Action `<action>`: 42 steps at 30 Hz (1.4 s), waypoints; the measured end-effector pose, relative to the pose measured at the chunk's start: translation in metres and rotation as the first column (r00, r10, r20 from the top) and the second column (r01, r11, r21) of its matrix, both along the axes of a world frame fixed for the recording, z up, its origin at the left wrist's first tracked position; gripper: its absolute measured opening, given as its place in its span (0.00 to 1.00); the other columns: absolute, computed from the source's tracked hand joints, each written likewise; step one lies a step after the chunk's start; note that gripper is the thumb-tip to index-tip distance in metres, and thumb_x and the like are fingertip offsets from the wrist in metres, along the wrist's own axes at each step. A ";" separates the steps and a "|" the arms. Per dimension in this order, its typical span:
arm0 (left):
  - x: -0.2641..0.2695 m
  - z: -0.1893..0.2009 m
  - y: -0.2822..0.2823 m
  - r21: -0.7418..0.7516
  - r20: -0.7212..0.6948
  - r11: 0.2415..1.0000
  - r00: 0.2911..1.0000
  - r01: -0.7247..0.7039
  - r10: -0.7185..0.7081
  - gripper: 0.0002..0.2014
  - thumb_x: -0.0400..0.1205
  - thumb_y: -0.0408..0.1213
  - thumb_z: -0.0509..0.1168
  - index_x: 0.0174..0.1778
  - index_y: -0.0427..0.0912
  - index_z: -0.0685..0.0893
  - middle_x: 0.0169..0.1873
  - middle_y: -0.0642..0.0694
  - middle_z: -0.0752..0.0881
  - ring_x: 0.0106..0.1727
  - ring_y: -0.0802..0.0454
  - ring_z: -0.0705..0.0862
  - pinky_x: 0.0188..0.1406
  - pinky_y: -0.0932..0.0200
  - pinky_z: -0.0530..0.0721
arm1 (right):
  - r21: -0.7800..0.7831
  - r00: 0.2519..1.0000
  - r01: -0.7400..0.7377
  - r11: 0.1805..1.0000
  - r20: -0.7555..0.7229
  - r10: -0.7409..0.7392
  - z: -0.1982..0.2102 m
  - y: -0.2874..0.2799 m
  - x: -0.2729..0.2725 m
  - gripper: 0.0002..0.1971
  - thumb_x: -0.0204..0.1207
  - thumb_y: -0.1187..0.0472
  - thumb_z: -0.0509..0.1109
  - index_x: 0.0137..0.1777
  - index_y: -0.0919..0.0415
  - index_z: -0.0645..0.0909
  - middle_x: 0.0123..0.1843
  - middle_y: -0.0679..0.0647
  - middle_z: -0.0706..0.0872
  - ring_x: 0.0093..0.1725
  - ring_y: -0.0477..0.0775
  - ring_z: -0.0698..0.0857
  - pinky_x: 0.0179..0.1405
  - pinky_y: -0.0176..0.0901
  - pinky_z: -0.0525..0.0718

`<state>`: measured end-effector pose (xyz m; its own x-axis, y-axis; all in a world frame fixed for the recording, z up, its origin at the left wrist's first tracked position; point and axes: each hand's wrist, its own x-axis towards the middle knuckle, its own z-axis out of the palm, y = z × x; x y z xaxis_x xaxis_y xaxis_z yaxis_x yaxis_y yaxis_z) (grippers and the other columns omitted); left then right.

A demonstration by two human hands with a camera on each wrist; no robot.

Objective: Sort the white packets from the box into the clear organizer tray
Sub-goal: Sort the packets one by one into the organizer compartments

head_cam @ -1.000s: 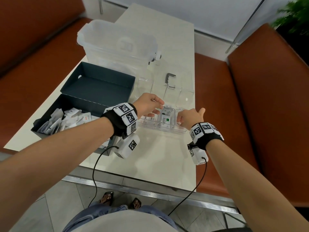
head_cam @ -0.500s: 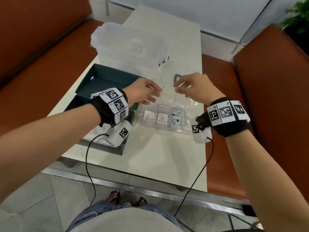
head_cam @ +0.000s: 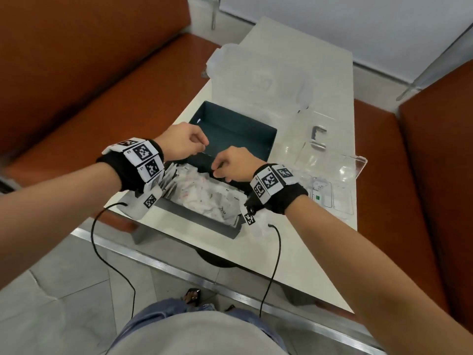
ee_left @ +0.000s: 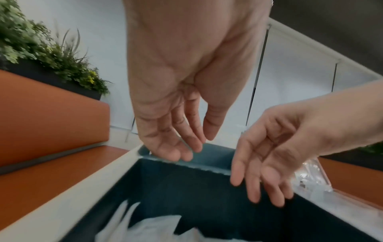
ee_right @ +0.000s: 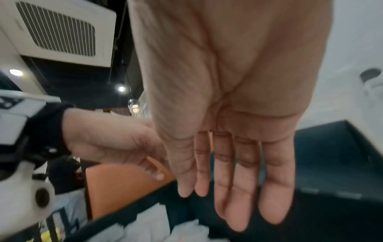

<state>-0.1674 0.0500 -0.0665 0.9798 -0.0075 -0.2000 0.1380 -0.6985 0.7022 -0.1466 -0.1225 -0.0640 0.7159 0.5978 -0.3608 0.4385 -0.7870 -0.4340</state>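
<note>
- Your 2 hands have come back from the tray to the box [head_cam: 204,219], which sits at the near left corner of the table [head_cam: 294,242].
- Packets [head_cam: 204,196] still fill its near half, so much sorting remains.
- Your left hand [head_cam: 183,142] and right hand [head_cam: 234,163] hover over the box, fingers loose and apart, holding nothing; next comes a fresh pick.
- The tray [head_cam: 343,201] lies along the table's right edge, 1 packet visible in a near compartment, far compartments seemingly bare.

White packets [head_cam: 204,194] heaped in box [head_cam: 204,221]
</note>
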 end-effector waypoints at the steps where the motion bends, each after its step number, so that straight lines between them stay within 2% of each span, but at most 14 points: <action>1: -0.002 -0.005 0.008 0.049 0.006 0.999 1.000 -0.012 0.011 0.08 0.82 0.34 0.68 0.56 0.42 0.86 0.51 0.43 0.88 0.50 0.49 0.85 0.48 0.59 0.79 | -0.059 1.000 -0.005 0.998 -0.017 0.004 -0.007 0.009 -0.001 0.12 0.79 0.59 0.70 0.59 0.63 0.85 0.53 0.56 0.87 0.43 0.52 0.84 0.54 0.43 0.83; 3: -0.005 -0.013 0.022 0.111 0.014 0.993 0.999 -0.038 0.037 0.11 0.81 0.33 0.69 0.59 0.41 0.84 0.56 0.42 0.87 0.52 0.49 0.83 0.52 0.59 0.77 | -0.171 1.000 -0.008 0.985 -0.029 0.003 -0.020 0.024 -0.002 0.14 0.79 0.58 0.69 0.59 0.68 0.84 0.50 0.60 0.86 0.46 0.57 0.84 0.48 0.43 0.82; 7: -0.008 -0.026 0.039 0.211 0.023 0.972 0.995 -0.100 0.097 0.17 0.80 0.29 0.68 0.66 0.39 0.80 0.62 0.37 0.81 0.59 0.41 0.81 0.56 0.52 0.80 | -0.277 0.999 0.043 0.960 0.012 -0.041 -0.041 0.047 -0.003 0.17 0.80 0.57 0.68 0.62 0.68 0.78 0.56 0.60 0.81 0.55 0.59 0.82 0.43 0.42 0.75; 10: -0.008 -0.032 0.047 0.122 -0.030 0.982 0.988 -0.145 0.150 0.14 0.82 0.26 0.66 0.63 0.40 0.82 0.58 0.37 0.84 0.54 0.41 0.84 0.52 0.50 0.86 | -0.209 0.986 0.165 0.964 0.019 -0.165 -0.056 0.064 -0.004 0.08 0.79 0.60 0.67 0.43 0.65 0.75 0.42 0.55 0.77 0.46 0.56 0.79 0.30 0.38 0.71; 12: -0.008 -0.034 0.050 0.059 -0.060 0.984 0.983 -0.169 0.172 0.13 0.81 0.25 0.66 0.60 0.41 0.83 0.53 0.37 0.86 0.50 0.42 0.86 0.50 0.48 0.89 | -0.162 0.977 0.212 0.964 0.012 -0.213 -0.060 0.076 -0.004 0.13 0.79 0.61 0.66 0.35 0.62 0.70 0.35 0.53 0.74 0.43 0.55 0.77 0.25 0.36 0.68; 15: -0.009 -0.033 0.051 0.020 -0.082 0.981 0.977 -0.194 0.195 0.12 0.81 0.26 0.67 0.59 0.42 0.84 0.52 0.38 0.86 0.52 0.40 0.86 0.50 0.45 0.89 | -0.108 0.962 0.261 0.959 -0.052 -0.267 -0.058 0.090 -0.005 0.11 0.80 0.60 0.65 0.41 0.67 0.77 0.36 0.56 0.77 0.36 0.55 0.78 0.31 0.40 0.74; 18: -0.009 -0.032 0.051 0.025 -0.098 0.983 0.978 -0.182 0.183 0.13 0.81 0.26 0.68 0.58 0.44 0.82 0.53 0.38 0.86 0.53 0.40 0.86 0.52 0.44 0.89 | -0.069 0.931 0.311 0.948 -0.177 -0.318 -0.060 0.097 -0.002 0.15 0.81 0.58 0.64 0.33 0.62 0.73 0.29 0.55 0.76 0.25 0.52 0.75 0.25 0.39 0.74; 21: -0.009 -0.030 0.051 0.039 -0.112 0.986 0.980 -0.161 0.164 0.13 0.81 0.27 0.68 0.60 0.43 0.81 0.55 0.38 0.85 0.54 0.39 0.86 0.54 0.44 0.88 | -0.005 0.822 0.469 0.883 -0.363 -0.439 -0.064 0.104 0.000 0.14 0.81 0.58 0.65 0.35 0.63 0.73 0.28 0.56 0.77 0.22 0.51 0.75 0.20 0.37 0.77; 24: -0.009 -0.030 0.051 0.038 -0.110 0.986 0.980 -0.160 0.164 0.13 0.82 0.28 0.67 0.61 0.43 0.81 0.56 0.38 0.84 0.56 0.38 0.85 0.57 0.44 0.87 | 0.004 0.722 0.564 0.826 -0.488 -0.491 -0.064 0.107 0.000 0.12 0.77 0.56 0.70 0.39 0.63 0.74 0.32 0.57 0.76 0.25 0.51 0.74 0.26 0.40 0.78; 26: -0.010 -0.030 0.052 0.023 -0.116 0.987 0.980 -0.160 0.161 0.13 0.82 0.29 0.67 0.61 0.43 0.81 0.56 0.38 0.85 0.56 0.38 0.85 0.57 0.44 0.86 | 0.010 0.694 0.576 0.817 -0.534 -0.483 -0.063 0.105 0.001 0.11 0.73 0.55 0.73 0.42 0.61 0.76 0.35 0.57 0.76 0.27 0.52 0.76 0.28 0.41 0.80; 30: -0.010 -0.028 0.054 -0.035 -0.156 0.986 0.975 -0.163 0.156 0.13 0.82 0.27 0.67 0.61 0.42 0.81 0.57 0.35 0.83 0.54 0.37 0.86 0.52 0.41 0.88 | -0.034 0.723 0.519 0.854 -0.516 -0.460 -0.061 0.104 0.002 0.16 0.73 0.54 0.76 0.51 0.64 0.77 0.40 0.57 0.79 0.32 0.52 0.79 0.26 0.40 0.85; 34: -0.010 -0.026 0.055 -0.057 -0.179 0.984 0.972 -0.167 0.155 0.13 0.82 0.26 0.67 0.61 0.41 0.81 0.58 0.35 0.82 0.54 0.36 0.86 0.51 0.41 0.89 | -0.047 0.714 0.520 0.853 -0.524 -0.464 -0.057 0.104 0.004 0.16 0.76 0.60 0.73 0.58 0.68 0.77 0.45 0.62 0.81 0.36 0.57 0.83 0.33 0.46 0.89; 38: -0.011 -0.026 0.052 -0.057 -0.182 0.982 0.969 -0.179 0.166 0.13 0.82 0.26 0.66 0.61 0.41 0.80 0.62 0.33 0.80 0.56 0.35 0.85 0.51 0.43 0.89 | -0.075 0.741 0.496 0.865 -0.483 -0.466 -0.053 0.104 0.005 0.15 0.77 0.71 0.66 0.62 0.74 0.77 0.51 0.68 0.82 0.44 0.65 0.85 0.54 0.60 0.88; 42: -0.011 -0.027 0.052 -0.046 -0.177 0.983 0.970 -0.180 0.170 0.13 0.82 0.26 0.66 0.61 0.42 0.81 0.61 0.34 0.80 0.56 0.35 0.85 0.52 0.43 0.89 | -0.085 0.717 0.526 0.846 -0.491 -0.495 -0.048 0.110 0.003 0.15 0.79 0.73 0.63 0.64 0.77 0.76 0.51 0.72 0.82 0.51 0.68 0.86 0.62 0.65 0.83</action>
<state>-0.1779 0.1018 -0.0931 0.9181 0.1436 -0.3695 0.3762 -0.6093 0.6980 -0.1440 -0.0120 -0.1117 0.6624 0.2225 -0.7153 -0.2985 -0.7974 -0.5245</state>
